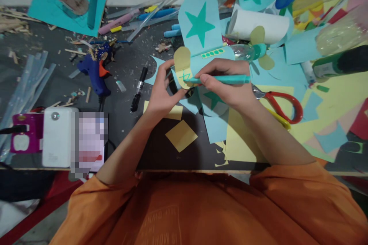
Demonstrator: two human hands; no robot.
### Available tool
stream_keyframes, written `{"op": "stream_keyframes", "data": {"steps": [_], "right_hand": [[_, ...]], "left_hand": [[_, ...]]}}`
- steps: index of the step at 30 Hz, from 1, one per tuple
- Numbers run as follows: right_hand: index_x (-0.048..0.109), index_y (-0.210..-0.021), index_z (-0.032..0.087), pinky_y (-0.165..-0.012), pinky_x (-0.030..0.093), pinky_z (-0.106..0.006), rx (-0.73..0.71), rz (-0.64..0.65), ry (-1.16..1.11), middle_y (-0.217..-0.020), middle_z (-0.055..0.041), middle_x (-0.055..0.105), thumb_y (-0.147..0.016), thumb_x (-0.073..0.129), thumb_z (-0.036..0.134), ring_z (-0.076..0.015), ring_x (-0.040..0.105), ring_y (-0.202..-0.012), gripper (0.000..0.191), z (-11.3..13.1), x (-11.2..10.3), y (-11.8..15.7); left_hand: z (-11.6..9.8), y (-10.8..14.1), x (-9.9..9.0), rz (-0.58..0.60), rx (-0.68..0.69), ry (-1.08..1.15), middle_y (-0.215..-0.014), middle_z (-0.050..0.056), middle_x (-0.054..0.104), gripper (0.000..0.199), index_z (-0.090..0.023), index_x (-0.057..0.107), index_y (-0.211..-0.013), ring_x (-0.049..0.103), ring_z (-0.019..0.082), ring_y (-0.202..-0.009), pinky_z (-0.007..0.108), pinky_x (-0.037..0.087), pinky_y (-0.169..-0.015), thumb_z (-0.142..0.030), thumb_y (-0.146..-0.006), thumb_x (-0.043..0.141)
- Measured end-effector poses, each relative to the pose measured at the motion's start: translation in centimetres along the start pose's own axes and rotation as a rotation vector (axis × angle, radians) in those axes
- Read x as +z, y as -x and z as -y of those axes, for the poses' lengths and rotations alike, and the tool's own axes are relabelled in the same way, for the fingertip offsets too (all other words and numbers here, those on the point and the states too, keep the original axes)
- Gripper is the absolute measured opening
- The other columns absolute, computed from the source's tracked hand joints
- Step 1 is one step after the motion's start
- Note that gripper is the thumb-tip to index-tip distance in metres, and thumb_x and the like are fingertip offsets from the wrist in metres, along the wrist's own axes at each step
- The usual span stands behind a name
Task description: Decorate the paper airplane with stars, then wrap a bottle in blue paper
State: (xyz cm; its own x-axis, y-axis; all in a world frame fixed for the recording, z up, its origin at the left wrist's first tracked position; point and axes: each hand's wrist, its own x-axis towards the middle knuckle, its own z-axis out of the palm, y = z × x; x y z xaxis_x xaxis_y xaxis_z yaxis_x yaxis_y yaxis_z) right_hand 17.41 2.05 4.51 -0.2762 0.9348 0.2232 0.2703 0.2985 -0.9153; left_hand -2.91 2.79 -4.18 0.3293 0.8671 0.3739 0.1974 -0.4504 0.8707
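Note:
My right hand (pixel 230 84) grips a teal marker pen (pixel 232 79), its tip on a pale yellow paper tail piece (pixel 181 78) that bears green lines. My left hand (pixel 165 92) holds the near end of a toy plane (pixel 222 54), made from a plastic bottle wrapped in light blue paper, with fingers and thumb around that end. One blue paper wing (pixel 200 19) with a green star points away from me; the other wing (pixel 212 103) is partly under my right hand. A yellow paper propeller (pixel 266 62) sits by the bottle's cap.
Left of my hands lie a black pen (pixel 139 88), a blue glue gun (pixel 96 72), a white power bank (pixel 59 138) and a blurred phone (pixel 89 141). Red-handled scissors (pixel 284 105) rest on paper at right. Near me is a yellow paper square (pixel 181 136). Bottles and scraps crowd the back.

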Motion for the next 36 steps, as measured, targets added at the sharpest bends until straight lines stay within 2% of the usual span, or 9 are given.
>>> {"op": "stream_keyframes", "data": {"steps": [5, 11, 14, 18, 24, 29, 36], "right_hand": [[0.068, -0.07, 0.022, -0.059, 0.051, -0.03, -0.04, 0.018, -0.01, -0.068, -0.0002, 0.069, -0.087, 0.064, 0.03, -0.0145, 0.062, -0.063, 0.019, -0.07, -0.02, -0.04], [0.068, -0.07, 0.022, -0.057, 0.05, -0.029, -0.019, 0.065, 0.0, -0.066, 0.0009, 0.069, -0.086, 0.065, 0.03, -0.0137, 0.061, -0.061, 0.018, -0.03, -0.2, -0.14], [0.069, -0.069, 0.022, -0.058, 0.052, -0.028, -0.04, -0.015, -0.066, -0.067, 0.0008, 0.07, -0.084, 0.066, 0.026, -0.013, 0.063, -0.061, 0.016, 0.0, -0.21, -0.31], [0.072, -0.073, 0.026, -0.06, 0.055, -0.03, -0.048, -0.132, -0.074, -0.071, 0.0006, 0.072, -0.085, 0.068, 0.034, -0.0153, 0.067, -0.065, 0.015, -0.02, -0.14, -0.4], [0.073, -0.082, 0.028, -0.07, 0.059, -0.039, 0.025, -0.061, 0.011, -0.083, -0.0042, 0.075, -0.088, 0.065, 0.057, -0.0227, 0.071, -0.079, 0.03, -0.02, -0.03, -0.16], [0.073, -0.082, 0.028, -0.068, 0.058, -0.039, 0.019, -0.05, 0.034, -0.081, -0.0044, 0.075, -0.088, 0.065, 0.056, -0.0229, 0.069, -0.077, 0.029, -0.07, -0.18, -0.12], [0.069, -0.075, 0.027, -0.064, 0.055, -0.035, -0.017, -0.041, 0.083, -0.074, -0.0016, 0.07, -0.09, 0.063, 0.044, -0.018, 0.065, -0.068, 0.024, -0.33, -0.59, -0.21]], "left_hand": [[0.3, 0.09, -0.18, 0.012, 0.004, 0.018, -0.145, 0.007, 0.049, 0.07, -0.037, 0.032, -0.142, 0.046, 0.031, -0.143, 0.05, 0.046, -0.117, -0.061, -0.087, 0.067], [0.49, 0.18, -0.22, 0.009, 0.009, 0.028, -0.146, 0.007, 0.047, 0.069, -0.038, 0.032, -0.142, 0.048, 0.031, -0.141, 0.049, 0.047, -0.116, -0.059, -0.087, 0.068], [0.27, 0.13, -0.14, 0.007, -0.005, 0.021, -0.145, 0.007, 0.049, 0.068, -0.038, 0.032, -0.142, 0.05, 0.03, -0.14, 0.048, 0.048, -0.115, -0.058, -0.087, 0.068], [0.14, 0.1, -0.06, -0.006, -0.012, 0.007, -0.145, 0.009, 0.049, 0.069, -0.036, 0.033, -0.141, 0.049, 0.031, -0.141, 0.049, 0.048, -0.114, -0.059, -0.087, 0.068], [0.1, 0.07, -0.15, 0.013, -0.026, 0.015, -0.146, 0.008, 0.049, 0.071, -0.036, 0.033, -0.142, 0.044, 0.033, -0.145, 0.053, 0.043, -0.118, -0.061, -0.086, 0.068], [-0.02, -0.01, -0.21, 0.02, -0.028, 0.02, -0.146, 0.007, 0.049, 0.07, -0.036, 0.033, -0.142, 0.043, 0.033, -0.145, 0.053, 0.041, -0.12, -0.061, -0.087, 0.067], [0.29, -0.07, -0.12, 0.002, 0.003, -0.003, -0.145, 0.007, 0.05, 0.071, -0.037, 0.033, -0.141, 0.048, 0.032, -0.142, 0.051, 0.047, -0.116, -0.063, -0.085, 0.069]]}}
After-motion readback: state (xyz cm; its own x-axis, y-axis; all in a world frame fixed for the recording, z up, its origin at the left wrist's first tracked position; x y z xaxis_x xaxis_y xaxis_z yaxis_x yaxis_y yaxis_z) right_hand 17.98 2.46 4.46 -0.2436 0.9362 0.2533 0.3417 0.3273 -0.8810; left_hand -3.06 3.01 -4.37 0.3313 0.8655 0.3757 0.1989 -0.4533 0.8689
